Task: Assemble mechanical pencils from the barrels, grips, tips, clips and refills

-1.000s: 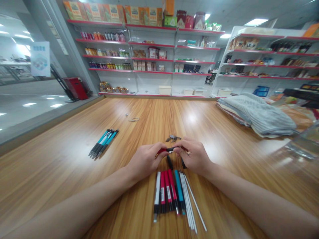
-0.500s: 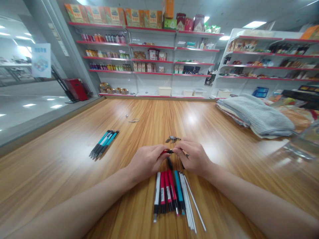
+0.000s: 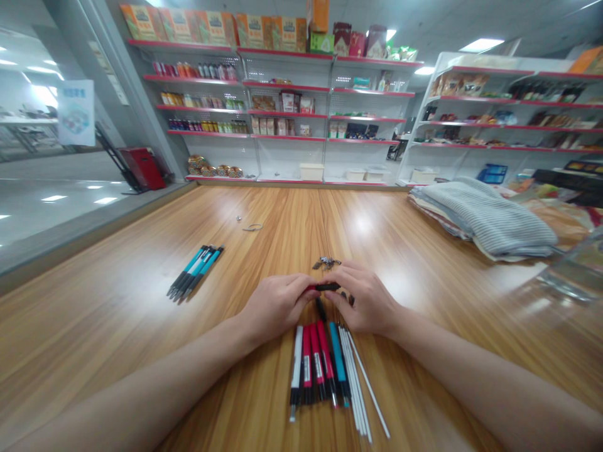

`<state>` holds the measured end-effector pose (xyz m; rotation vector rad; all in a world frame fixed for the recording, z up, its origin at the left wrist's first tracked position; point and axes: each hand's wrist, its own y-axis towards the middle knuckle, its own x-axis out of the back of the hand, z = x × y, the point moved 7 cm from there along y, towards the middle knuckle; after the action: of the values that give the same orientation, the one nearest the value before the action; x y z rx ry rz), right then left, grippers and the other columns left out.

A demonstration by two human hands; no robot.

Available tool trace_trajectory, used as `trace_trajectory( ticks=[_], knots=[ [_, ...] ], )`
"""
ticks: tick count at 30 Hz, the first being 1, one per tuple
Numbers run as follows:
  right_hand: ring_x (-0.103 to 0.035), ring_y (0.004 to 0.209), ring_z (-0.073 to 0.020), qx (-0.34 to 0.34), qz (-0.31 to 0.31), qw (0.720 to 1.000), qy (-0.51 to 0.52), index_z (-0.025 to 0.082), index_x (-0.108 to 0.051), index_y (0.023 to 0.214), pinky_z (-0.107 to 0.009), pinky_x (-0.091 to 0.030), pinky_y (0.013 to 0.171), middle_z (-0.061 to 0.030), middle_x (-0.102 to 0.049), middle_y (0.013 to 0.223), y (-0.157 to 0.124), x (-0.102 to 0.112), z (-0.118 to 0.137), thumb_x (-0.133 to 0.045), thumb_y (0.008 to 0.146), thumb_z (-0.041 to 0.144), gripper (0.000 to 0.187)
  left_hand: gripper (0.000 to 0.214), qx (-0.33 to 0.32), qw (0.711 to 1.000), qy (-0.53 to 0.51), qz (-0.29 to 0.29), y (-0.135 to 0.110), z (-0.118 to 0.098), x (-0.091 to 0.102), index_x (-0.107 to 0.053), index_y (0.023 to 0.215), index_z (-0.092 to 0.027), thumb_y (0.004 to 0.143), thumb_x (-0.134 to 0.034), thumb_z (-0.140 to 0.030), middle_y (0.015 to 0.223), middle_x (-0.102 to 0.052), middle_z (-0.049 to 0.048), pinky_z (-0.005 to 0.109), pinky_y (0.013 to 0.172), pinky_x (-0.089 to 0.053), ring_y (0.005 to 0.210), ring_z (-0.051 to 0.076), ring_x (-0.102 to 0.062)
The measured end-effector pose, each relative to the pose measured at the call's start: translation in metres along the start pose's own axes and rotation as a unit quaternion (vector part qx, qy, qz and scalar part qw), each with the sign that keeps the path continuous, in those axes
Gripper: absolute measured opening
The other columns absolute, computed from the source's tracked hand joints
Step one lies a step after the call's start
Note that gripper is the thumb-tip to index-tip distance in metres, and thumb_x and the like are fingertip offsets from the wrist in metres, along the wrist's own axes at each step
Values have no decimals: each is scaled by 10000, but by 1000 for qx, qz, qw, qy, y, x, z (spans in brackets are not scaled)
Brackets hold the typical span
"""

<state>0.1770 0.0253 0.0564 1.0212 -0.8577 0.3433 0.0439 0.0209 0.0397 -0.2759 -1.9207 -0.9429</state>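
Observation:
My left hand (image 3: 277, 306) and my right hand (image 3: 365, 300) meet over a wooden table (image 3: 117, 314), both pinched on one red and black pen (image 3: 323, 287) held level between them. Just below the hands lies a row of pens (image 3: 318, 364), red, white and teal, with several thin white refills (image 3: 360, 383) at its right side. A small heap of metal springs (image 3: 326, 262) sits just beyond my fingers. A bundle of teal pens (image 3: 195, 272) lies off to the left.
A folded grey striped cloth (image 3: 485, 216) lies at the table's far right, with a clear plastic thing (image 3: 575, 270) beside it. Two small metal bits (image 3: 252, 226) rest farther back. Shop shelves (image 3: 292, 113) with goods line the far wall.
My hands have drawn a little closer together on the pen, and the right hand has shifted slightly down and left. The pens on the table have not moved.

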Motion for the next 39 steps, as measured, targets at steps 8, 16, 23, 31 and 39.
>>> trace_trajectory(
  ticks=[8, 16, 23, 31, 39],
  knots=[
    [-528, 795, -190, 3, 3, 1000, -26, 152, -618, 975, -321, -432, 707, -70, -637, 840, 0, -1, 1, -521, 897, 212, 138, 205, -3, 1000, 9, 5, 0, 2, -2, -602, 958, -187, 962, -442, -315, 839, -657, 13, 251, 628, -399, 722, 140, -597],
    [-531, 716, -182, -2, -2, 998, -59, 160, -630, 909, -322, -410, 669, -53, -631, 758, -2, -4, -1, -499, 923, 234, 152, 216, -10, 1000, 21, 9, 0, 3, -4, -606, 943, -188, 963, -438, -324, 819, -661, 9, 254, 614, -400, 706, 144, -601],
    [-548, 882, -205, 19, 16, 999, -40, 151, -591, 1035, -341, -437, 781, -87, -630, 933, 1, -3, 6, -504, 912, 205, 160, 193, -18, 1000, 11, -3, -1, 3, -3, -601, 1029, -197, 957, -458, -305, 884, -681, 7, 249, 634, -424, 744, 141, -624],
    [-482, 698, -179, 17, 12, 996, -87, 158, -619, 867, -324, -396, 658, -54, -607, 730, -1, -6, 2, -471, 930, 204, 167, 191, -29, 999, 20, -5, -1, 3, -3, -616, 994, -199, 955, -458, -298, 831, -668, 7, 257, 621, -424, 714, 141, -609],
    [-535, 913, -218, 11, 14, 998, -57, 167, -582, 1082, -365, -448, 801, -92, -628, 957, 3, -1, 8, -482, 909, 166, 200, 216, -3, 1000, -13, -12, 2, 4, -1, -571, 1111, -195, 967, -442, -292, 978, -666, 40, 262, 728, -463, 845, 152, -625]
  ],
)
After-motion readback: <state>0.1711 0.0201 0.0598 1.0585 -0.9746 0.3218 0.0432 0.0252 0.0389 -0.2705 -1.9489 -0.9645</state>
